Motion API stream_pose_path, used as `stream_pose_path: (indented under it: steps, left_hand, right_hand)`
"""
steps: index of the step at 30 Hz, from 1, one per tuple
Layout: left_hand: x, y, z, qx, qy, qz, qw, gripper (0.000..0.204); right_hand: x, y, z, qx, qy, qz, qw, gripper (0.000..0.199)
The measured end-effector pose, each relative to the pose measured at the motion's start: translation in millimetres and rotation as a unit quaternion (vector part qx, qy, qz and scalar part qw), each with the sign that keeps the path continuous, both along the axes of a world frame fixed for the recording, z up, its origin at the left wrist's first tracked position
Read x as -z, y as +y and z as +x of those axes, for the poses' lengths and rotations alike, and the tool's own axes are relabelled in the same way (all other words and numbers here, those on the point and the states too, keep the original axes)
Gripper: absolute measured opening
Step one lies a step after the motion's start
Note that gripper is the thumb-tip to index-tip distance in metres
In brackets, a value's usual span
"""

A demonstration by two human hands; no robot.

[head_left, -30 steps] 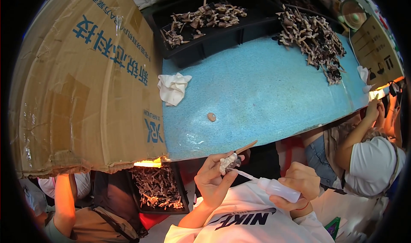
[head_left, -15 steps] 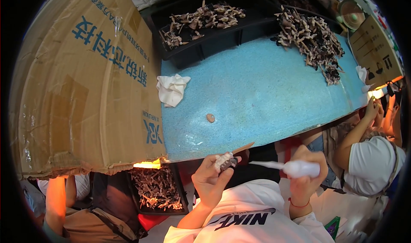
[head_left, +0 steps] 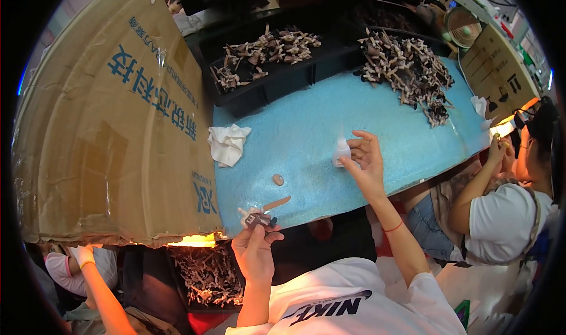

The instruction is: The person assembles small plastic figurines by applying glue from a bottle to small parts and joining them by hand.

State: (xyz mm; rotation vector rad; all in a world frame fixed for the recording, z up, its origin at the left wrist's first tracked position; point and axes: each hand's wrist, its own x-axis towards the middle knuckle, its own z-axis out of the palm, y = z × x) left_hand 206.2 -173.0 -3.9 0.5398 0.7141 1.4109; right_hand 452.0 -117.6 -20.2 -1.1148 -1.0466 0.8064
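My left hand (head_left: pixel 254 255) pinches a small figurine (head_left: pixel 257 218) at the table's near edge. The figurine has pale and dark brown parts, and a flat brown blade-like piece (head_left: pixel 277 203) sticks out of it to the right. Over the middle of the table my right hand (head_left: pixel 368 167) has its thumb and some fingers at the sides of a white squeeze bottle (head_left: pixel 341 153). The bottle is upright, with its thin nozzle blurred; its index finger side is loosely stretched. A small pinkish-brown oval piece (head_left: pixel 278 180) lies on the blue tabletop (head_left: pixel 300 158).
A large cardboard box (head_left: pixel 112 140) walls off the left side. Black trays (head_left: pixel 265 93) of figurines line the back, beside a loose pile (head_left: pixel 407 75). A crumpled tissue (head_left: pixel 228 145) lies near the box. Another tray (head_left: pixel 206 279) sits below. A co-worker (head_left: pixel 501 217) is at the right.
My right hand has carried the squeeze bottle forward over the table, turning it from sideways to upright. My left hand has shifted left with the figurine, away from the bottle.
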Motion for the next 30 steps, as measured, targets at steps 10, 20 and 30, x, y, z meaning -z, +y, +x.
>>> stream_pose_path:
  steps: [10, 20, 30]
  left_hand:
    - [3, 1, -1, -0.033, 0.055, 0.004, 0.998, 0.017]
    - [6, -3, -3, -0.134, 0.118, 0.018, 0.984, 0.021]
    - [-3, -2, -5, -0.118, 0.110, 0.020, 0.987, 0.017]
  right_hand:
    - [10, 5, -7, 0.135, -0.357, 0.055, 0.923, 0.048]
    - [-11, 12, -89, -0.070, -0.443, 0.087, 0.889, 0.018]
    - [6, 30, -82, -0.157, -0.527, 0.065, 0.832, 0.020]
